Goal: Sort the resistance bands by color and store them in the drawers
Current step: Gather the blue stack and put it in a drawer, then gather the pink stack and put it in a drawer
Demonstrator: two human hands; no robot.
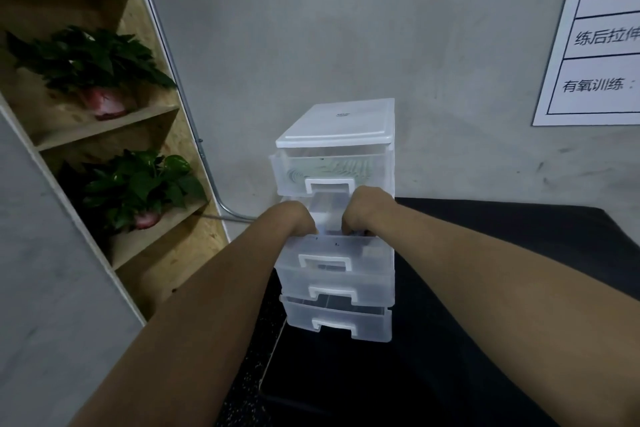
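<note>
A translucent white plastic drawer unit (339,121) stands against the grey wall. Its top drawer (294,172) holds pale coiled things seen dimly through the front. The second drawer (370,250) is pulled out toward me. My left hand (294,218) and my right hand (363,208) both reach down into it just behind its front wall, wrists bent. Their fingers are hidden inside the drawer, so any band they hold is out of sight. Below it, the third drawer (294,282) sits nearly flush, and the bottom drawer (298,317) sticks out slightly.
A wooden shelf (104,128) at the left carries two potted green plants (93,62). The unit stands on a black padded surface (485,236). A white printed sheet (599,45) hangs on the wall at the right. A metal conduit (207,163) runs down the wall.
</note>
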